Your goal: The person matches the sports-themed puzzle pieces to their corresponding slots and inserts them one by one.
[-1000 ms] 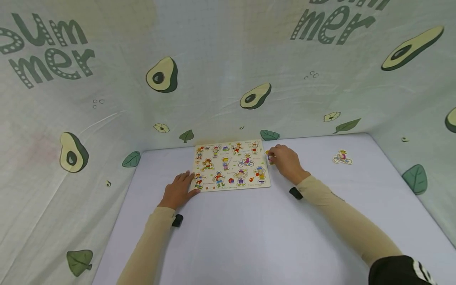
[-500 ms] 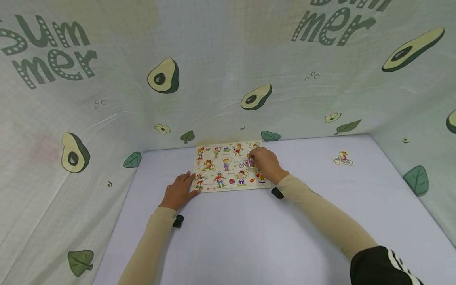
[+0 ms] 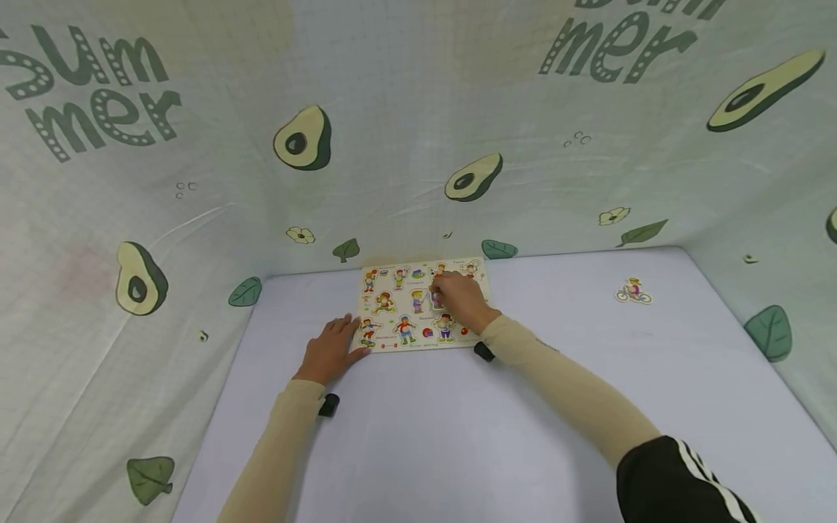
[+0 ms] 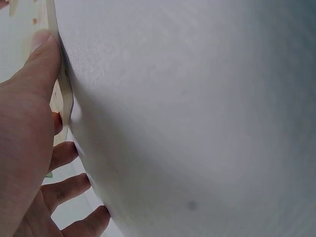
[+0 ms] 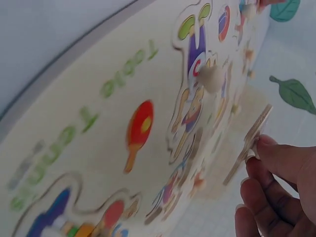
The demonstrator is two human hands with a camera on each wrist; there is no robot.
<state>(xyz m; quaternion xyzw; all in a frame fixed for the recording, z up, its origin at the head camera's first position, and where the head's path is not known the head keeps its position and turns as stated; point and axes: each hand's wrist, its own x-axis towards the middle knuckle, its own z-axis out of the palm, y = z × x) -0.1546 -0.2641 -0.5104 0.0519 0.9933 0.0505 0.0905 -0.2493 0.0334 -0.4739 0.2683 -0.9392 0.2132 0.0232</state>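
Observation:
A wooden knob puzzle board (image 3: 418,344) printed with sports figures lies at the back of the table. My left hand (image 3: 328,351) rests at its lower left corner with fingers spread; in the left wrist view the thumb (image 4: 43,57) lies on the board's edge. My right hand (image 3: 461,296) is over the board's middle, covering some figures. In the right wrist view, its thumb and fingers pinch a thin wooden puzzle piece (image 5: 261,121), seen edge-on and held off the board. A pale round knob (image 5: 211,79) stands on the piece of a figure in purple trousers.
A loose cyclist puzzle piece (image 3: 633,292) lies on the white table (image 3: 549,428) to the right of the board. A cloth (image 3: 386,145) printed with avocados and leaves hangs behind the table and along its sides.
My right hand has moved left from beside the board's right edge to over its middle, carrying the puzzle piece. My left hand has stayed at the corner.

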